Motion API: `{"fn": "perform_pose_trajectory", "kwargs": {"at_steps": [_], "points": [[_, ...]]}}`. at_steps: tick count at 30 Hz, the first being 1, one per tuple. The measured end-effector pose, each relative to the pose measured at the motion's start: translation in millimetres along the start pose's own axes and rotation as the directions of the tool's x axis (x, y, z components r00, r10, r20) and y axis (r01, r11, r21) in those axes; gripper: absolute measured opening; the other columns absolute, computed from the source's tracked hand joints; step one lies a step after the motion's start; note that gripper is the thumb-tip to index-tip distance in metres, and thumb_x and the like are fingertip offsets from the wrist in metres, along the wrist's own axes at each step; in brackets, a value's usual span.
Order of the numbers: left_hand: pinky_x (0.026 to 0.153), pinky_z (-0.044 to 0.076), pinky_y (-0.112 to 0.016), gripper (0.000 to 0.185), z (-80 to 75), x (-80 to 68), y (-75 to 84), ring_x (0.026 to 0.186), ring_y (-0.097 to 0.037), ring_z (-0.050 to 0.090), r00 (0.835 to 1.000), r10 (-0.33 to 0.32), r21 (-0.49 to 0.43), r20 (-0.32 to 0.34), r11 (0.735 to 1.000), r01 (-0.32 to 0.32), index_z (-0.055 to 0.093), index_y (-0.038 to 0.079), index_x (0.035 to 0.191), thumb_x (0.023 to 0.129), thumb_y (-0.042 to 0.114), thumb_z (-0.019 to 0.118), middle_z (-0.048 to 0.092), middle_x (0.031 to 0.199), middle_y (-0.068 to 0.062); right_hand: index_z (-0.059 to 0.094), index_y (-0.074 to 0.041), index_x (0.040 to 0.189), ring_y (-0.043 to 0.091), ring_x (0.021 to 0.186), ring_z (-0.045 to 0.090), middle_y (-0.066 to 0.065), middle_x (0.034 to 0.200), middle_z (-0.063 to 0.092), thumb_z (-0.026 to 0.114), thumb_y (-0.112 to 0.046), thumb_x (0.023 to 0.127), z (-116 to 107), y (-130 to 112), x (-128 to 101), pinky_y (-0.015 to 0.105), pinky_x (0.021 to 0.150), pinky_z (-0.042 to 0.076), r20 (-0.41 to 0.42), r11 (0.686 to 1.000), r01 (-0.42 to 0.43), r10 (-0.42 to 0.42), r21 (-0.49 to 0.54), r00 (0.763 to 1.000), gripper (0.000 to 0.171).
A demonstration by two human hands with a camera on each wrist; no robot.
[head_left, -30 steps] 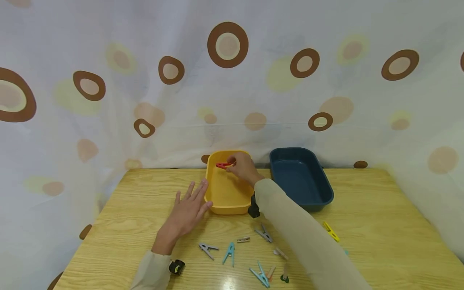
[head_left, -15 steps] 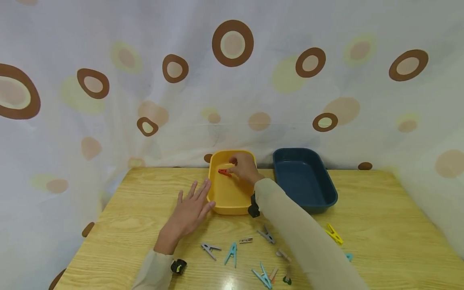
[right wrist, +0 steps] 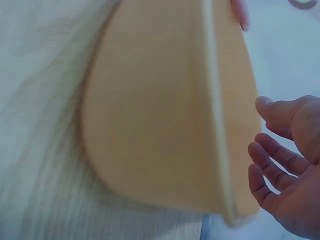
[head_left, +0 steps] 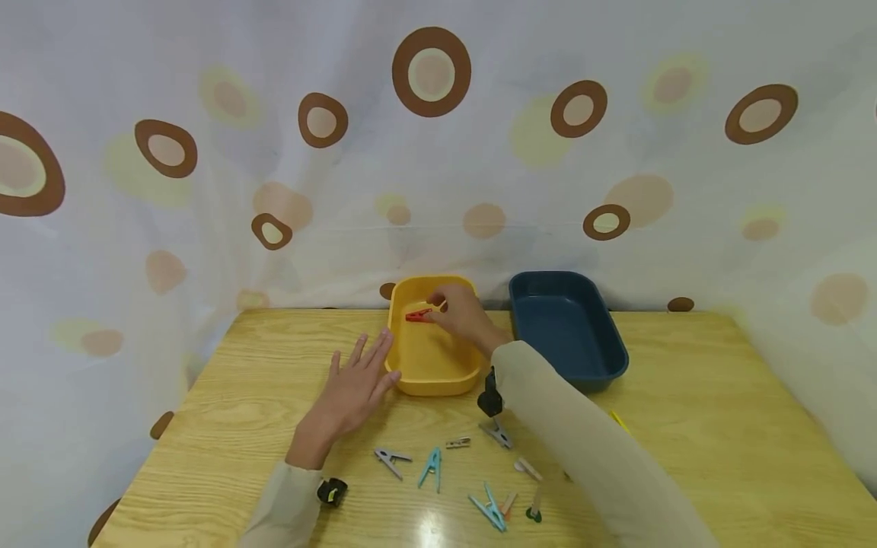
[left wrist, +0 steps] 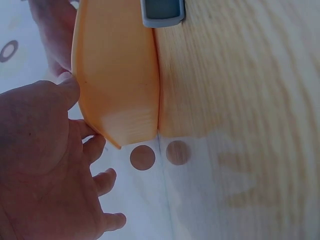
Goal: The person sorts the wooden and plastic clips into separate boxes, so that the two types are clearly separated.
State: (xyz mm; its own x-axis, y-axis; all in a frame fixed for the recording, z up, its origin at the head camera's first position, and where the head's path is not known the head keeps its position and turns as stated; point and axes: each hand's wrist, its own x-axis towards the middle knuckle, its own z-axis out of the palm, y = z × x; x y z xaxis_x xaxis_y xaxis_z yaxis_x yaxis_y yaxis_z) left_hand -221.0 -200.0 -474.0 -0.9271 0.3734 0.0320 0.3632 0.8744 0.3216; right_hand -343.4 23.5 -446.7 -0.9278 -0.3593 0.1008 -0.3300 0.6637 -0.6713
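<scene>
Red clothespin (head_left: 418, 314) sits at the far end of the yellow tray (head_left: 428, 380), inside it, right at the fingertips of the right hand (head_left: 460, 316). Fingers look loosely curled over the peg's near end; can't tell from the head view whether they pinch it or only touch it, and the right wrist view shows only tray wall and relaxed fingers, no peg

Left hand (head_left: 356, 388) lies flat on the wooden table (head_left: 719, 426), fingers straight and spread, fingertips against the tray's left wall, holding nothing, just steadying

Handling, my read: peg is small, light, rigid plastic, spring-loaded, a bit slick. Best taken by the two long sides mid-body; squeezing the tail ends would open its jaws. Not fragile

Blue tray (head_left: 569, 335) stands just right of the yellow tray, apart from it. More clothespins (head_left: 432, 466) lie scattered on the table on the near side of the yellow tray: grey, teal, beige, one yellow partly hidden by the right sleeve
</scene>
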Motion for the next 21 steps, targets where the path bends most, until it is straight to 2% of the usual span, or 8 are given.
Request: {"fn": "perform_pose_trajectory", "kwargs": {"at_steps": [5, 9, 14, 21], "points": [[0.117, 0.005, -0.072, 0.069, -1.3, -0.8, -0.5, 0.157, -0.036, 0.008, 1.0, 0.001, -0.014, 0.001, 1.0, -0.001, 0.01, 0.015, 0.166, 0.111, 0.05, 0.032, 0.011, 0.171, -0.003, 0.071, 0.002, 0.12, 0.03, 0.101, 0.067, 0.02, 0.119, 0.069, 0.077, -0.015, 0.094, -3, -3, -19, 0.041, 0.092, 0.056, 0.003, 0.998, 0.042, -0.042, 0.038, 0.999, 0.031], [0.117, 0.006, -0.073, 0.069, -1.3, 0.8, -0.5, 0.157, -0.037, 0.008, 1.0, 0.005, -0.011, -0.012, 1.0, -0.006, 0.011, 0.014, 0.166, 0.111, 0.05, 0.033, 0.013, 0.171, -0.004, 0.071, 0.001, 0.12, 0.032, 0.102, 0.068, 0.02, 0.118, 0.069, 0.074, -0.017, 0.096, -10, -6, -37, 0.042, 0.091, 0.056, -0.038, 0.994, 0.076, -0.073, 0.078, 0.997, 0.029], [0.117, 0.006, -0.072, 0.069, -2.0, 2.0, 0.9, 0.157, -0.036, 0.004, 1.0, 0.006, -0.01, -0.011, 1.0, -0.006, 0.012, 0.013, 0.166, 0.111, 0.049, 0.034, 0.012, 0.171, -0.003, 0.071, -0.004, 0.12, 0.029, 0.102, 0.068, 0.013, 0.119, 0.071, 0.073, -0.02, 0.098, -14, -7, -59, 0.041, 0.088, 0.057, -0.099, 0.987, 0.104, -0.092, 0.122, 0.991, 0.028], [0.117, 0.006, -0.073, 0.069, -1.6, -0.8, 3.0, 0.157, -0.035, 0.001, 1.0, -0.008, -0.011, 0.005, 1.0, 0.008, 0.011, 0.013, 0.166, 0.111, 0.049, 0.033, 0.009, 0.171, -0.001, 0.072, -0.004, 0.12, 0.028, 0.1, 0.069, 0.013, 0.118, 0.071, 0.072, -0.018, 0.098, -15, -15, -91, 0.045, 0.086, 0.058, -0.155, 0.947, 0.189, -0.153, 0.258, 0.976, 0.027]]}}
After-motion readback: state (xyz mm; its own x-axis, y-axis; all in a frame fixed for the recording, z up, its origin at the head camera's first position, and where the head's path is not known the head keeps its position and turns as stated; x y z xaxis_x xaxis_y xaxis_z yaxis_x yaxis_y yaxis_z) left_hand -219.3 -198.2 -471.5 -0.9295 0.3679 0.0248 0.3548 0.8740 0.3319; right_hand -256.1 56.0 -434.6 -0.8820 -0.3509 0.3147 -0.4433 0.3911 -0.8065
